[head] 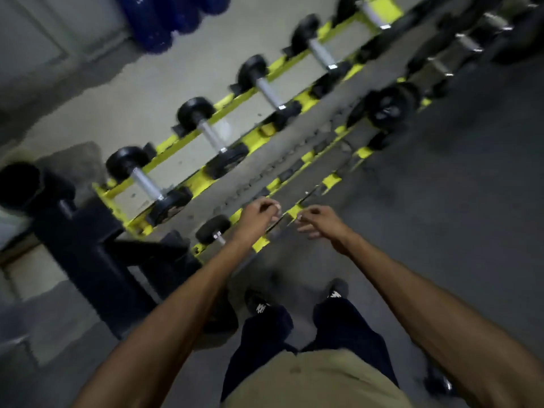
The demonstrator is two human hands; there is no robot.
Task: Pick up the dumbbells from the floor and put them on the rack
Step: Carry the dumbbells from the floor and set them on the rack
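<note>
A yellow and black dumbbell rack [200, 179] runs diagonally from lower left to upper right. Several black dumbbells with silver handles lie on its upper tier, one of them [147, 184] nearest me. A small dumbbell [212, 230] lies on the lower tier, just left of my left wrist. My left hand [259, 213] hovers over the lower rail with fingers loosely curled, holding nothing. Beside it, my right hand [316, 220] is also loosely curled and holds nothing. A dark dumbbell end [438, 381] shows on the floor by my right forearm, mostly hidden. The frame is blurred.
A thick black rack post [88, 240] stands at the left. Bigger dumbbells [388, 106] fill the lower tier further right. Blue objects [159, 19] hang at the top. My feet [297, 298] stand on the dark grey rubber floor before the rack.
</note>
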